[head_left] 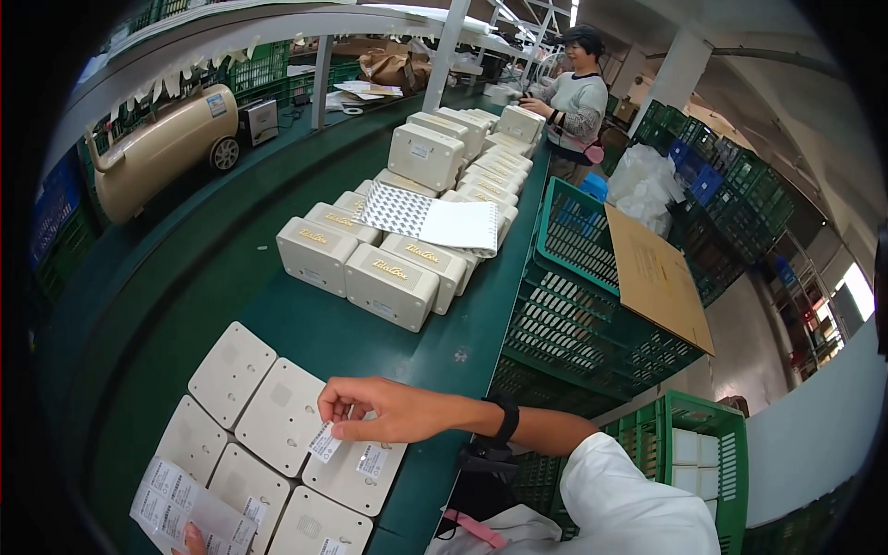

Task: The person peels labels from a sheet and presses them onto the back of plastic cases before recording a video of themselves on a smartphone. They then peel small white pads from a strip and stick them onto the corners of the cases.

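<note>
My right hand [381, 409] pinches a small silvery-white printed label [324, 442] between thumb and fingers. It hovers over a cream plastic box [344, 481] that carries a similar label [373, 460]. At the lower left, only a bit of my left hand [193, 539] shows, its thumb resting on a sheet of printed labels [176, 495]; the other fingers are hidden beneath. Several cream boxes lie flat in rows here, among them one at the upper left [231, 375] and one beside it [282, 413]. A label sits on the box [248, 486] near the sheet.
Stacked cream boxes [388, 282] run along the green conveyor bench [268, 319]; a label sheet [398, 208] and white spiral pad [462, 225] lie on top. Green crates [564, 324] with cardboard [661, 277] stand right. A co-worker [578, 92] stands far off, near an air compressor [166, 153] opposite.
</note>
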The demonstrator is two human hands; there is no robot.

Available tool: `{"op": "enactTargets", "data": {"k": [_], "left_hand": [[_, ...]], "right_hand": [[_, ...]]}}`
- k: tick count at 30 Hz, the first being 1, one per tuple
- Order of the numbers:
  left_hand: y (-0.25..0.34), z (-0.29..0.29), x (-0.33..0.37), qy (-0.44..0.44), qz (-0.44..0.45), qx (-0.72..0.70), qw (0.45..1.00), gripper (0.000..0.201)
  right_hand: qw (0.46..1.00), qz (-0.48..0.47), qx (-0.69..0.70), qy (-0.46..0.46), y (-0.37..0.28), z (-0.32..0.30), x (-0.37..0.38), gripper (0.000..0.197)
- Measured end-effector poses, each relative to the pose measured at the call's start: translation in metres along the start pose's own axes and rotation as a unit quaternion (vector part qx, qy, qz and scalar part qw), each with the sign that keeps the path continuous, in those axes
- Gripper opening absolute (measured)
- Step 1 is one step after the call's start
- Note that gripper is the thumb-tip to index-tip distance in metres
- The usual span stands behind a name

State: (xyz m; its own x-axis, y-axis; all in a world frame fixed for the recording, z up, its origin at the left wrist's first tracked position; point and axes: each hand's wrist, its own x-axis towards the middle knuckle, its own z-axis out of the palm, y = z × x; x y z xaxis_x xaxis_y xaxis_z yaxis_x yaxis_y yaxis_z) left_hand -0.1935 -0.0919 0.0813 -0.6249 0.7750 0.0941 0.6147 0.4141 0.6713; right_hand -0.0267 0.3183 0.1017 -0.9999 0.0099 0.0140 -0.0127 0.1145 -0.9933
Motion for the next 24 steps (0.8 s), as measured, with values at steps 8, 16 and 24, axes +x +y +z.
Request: {"op": "enactTargets", "data": {"k": [8, 16, 24], "left_hand": [[0.072, 0.002, 0.032, 0.042, -0.281, -0.095, 0.954, 0.059], [0.076, -0.004, 0.039, 0.099, -0.358, -0.157, 0.915, 0.059], [-0.023, 0.019, 0.034, 0.204, -0.312, -0.330, 0.867, 0.050]], "right_hand": [[1.000, 0.025, -0.006, 0.012, 0.008, -0.003, 0.000, 0.024], [0.999, 0.037, 0.004, -0.024, 0.006, -0.003, 0.027, 0.021], [0.992, -0.097, -0.078, -0.014, -0.004, 0.005, 0.053, 0.012]]}}
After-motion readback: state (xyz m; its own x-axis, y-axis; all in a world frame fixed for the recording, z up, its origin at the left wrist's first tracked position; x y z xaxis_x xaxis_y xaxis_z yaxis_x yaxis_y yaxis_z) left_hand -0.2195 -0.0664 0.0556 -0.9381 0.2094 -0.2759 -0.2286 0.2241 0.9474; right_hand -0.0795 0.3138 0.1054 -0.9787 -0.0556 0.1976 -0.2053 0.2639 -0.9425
